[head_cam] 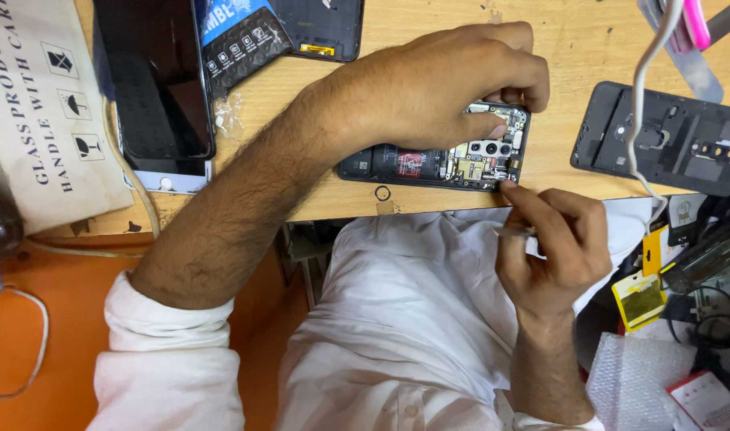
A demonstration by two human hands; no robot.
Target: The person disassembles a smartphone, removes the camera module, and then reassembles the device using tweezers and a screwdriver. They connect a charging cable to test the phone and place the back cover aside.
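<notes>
Left hand (445,88) pins the opened phone (437,164) at the table's near edge, thumb and fingers clamped over its camera end, while right hand (553,243), fingers pinched on a thin tool (515,231), probes just beside them—likely screw work, needing steady aim.

We see a pale wooden tabletop (565,48) carrying an opened phone (429,164), a black back cover (668,140), a dark screen panel (153,80) and a small black ring (382,193).
</notes>
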